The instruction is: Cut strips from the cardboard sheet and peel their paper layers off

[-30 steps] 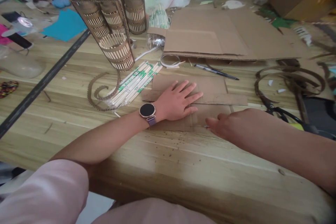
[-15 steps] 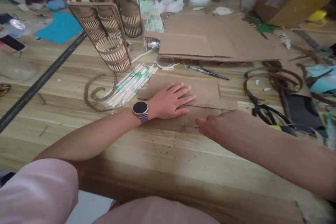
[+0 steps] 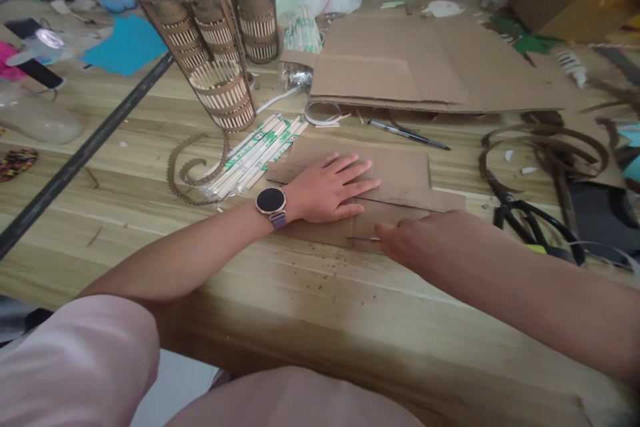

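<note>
My left hand [image 3: 333,190], with a round watch [image 3: 271,201] on its wrist, lies flat with fingers spread on a piece of brown cardboard [image 3: 400,170]. Close to the near edge of that cardboard, my right hand [image 3: 407,237] is closed, thumb and fingers together. A thin dark line with a pale tip runs left from its fingers across the cardboard. Whether this is a slim tool or a cut I cannot tell, as the hand hides the rest. Brown crumbs [image 3: 325,277] dot the table below.
Beyond the cardboard lie a pen [image 3: 410,135] and a large cardboard sheet [image 3: 370,43]. Wrapped chopsticks [image 3: 260,153] and a curled corrugated strip [image 3: 175,163] are on the left, near stick-and-cardboard lanterns [image 3: 225,97]. Black-handled scissors [image 3: 530,220] lie to the right.
The whole view has shifted slightly, so things sit a little further right. My left hand stays pressed on the cardboard, and my right hand has hardly moved against it.
</note>
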A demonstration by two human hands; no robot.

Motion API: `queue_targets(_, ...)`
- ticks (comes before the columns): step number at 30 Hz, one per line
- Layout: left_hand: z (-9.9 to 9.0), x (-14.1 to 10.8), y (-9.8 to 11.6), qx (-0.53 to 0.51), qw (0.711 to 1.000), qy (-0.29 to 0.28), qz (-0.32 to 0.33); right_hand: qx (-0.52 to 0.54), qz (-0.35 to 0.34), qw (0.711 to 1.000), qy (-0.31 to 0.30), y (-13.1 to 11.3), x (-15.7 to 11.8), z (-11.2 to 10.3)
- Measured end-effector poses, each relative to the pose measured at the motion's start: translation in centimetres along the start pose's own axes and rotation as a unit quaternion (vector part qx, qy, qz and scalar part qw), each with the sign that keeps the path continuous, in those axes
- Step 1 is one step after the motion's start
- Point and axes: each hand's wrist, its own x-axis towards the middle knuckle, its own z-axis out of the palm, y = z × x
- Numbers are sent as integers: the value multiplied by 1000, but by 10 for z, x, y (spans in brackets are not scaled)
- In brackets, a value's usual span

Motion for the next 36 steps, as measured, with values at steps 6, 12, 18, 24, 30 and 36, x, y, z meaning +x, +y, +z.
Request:
queue_targets(6,-2,0,1,6,1000,-12,-3,-24,15,993,-118,-4,2,-18)
queue_targets(12,-2,-1,1,9,1000,-19,0,-4,20,994,-109,5,-5,-10)
queue_targets(18,-1,-1,0,8,1000,-9,2,-5,25,994,-104,9,-8,-5)
queue_targets(24,1,-1,-1,4,1000,7,13,9,26,989,-144,15,-11,-3)
queue_targets(30,1,-1,0,12,1000,3,11,6,25,991,-133,18,-16,-3)
queue_targets(36,-1,-1,1,15,1000,-2,10,16,21,994,-108,23,-22,5)
